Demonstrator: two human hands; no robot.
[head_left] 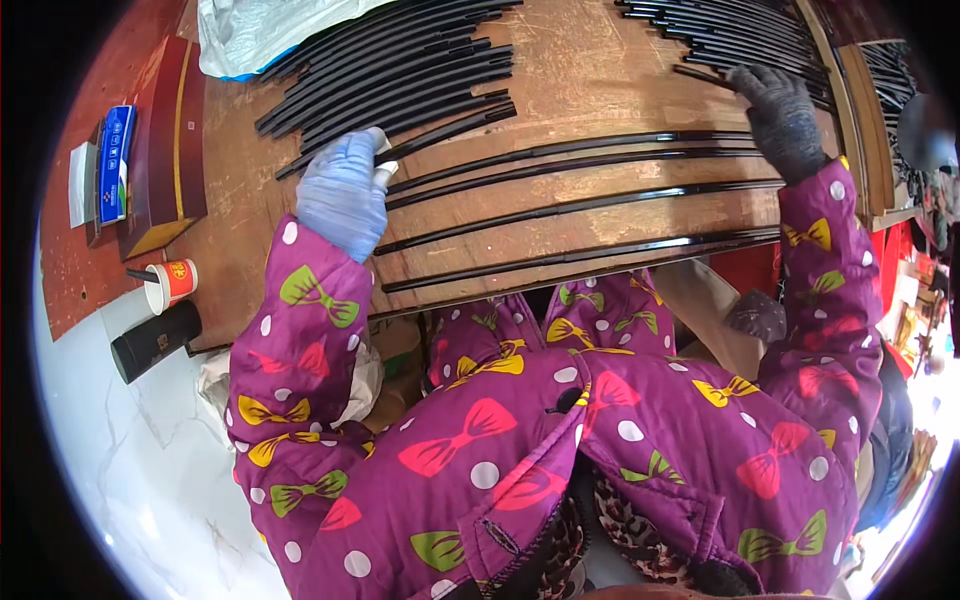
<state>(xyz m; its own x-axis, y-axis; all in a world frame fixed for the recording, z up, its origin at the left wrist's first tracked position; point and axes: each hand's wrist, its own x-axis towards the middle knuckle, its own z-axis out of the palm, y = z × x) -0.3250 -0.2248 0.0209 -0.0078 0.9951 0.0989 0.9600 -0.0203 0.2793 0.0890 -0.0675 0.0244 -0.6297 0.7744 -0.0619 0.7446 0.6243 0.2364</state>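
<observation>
Several slim glossy black rods point(570, 209) lie lengthwise along the near part of the wooden table, spaced apart. My left hand point(345, 195), in a light blue glove, is closed with a small white cloth point(386, 160) between its fingers. It is at the left ends of the rods, just below a dense row of black rods point(400, 75). At the right, my right hand point(785, 115), in a dark grey glove, has its fingers closed on a black rod point(702, 76) whose end sticks out to the left. Another row of black rods point(735, 35) lies beyond it.
A white plastic bag point(260, 35) lies at the far left of the table point(580, 75). Left of it are a dark red box point(165, 150), a blue packet point(116, 163), a paper cup point(172, 283) and a black cylinder point(157, 340). A wooden ledge point(866, 130) borders the right side.
</observation>
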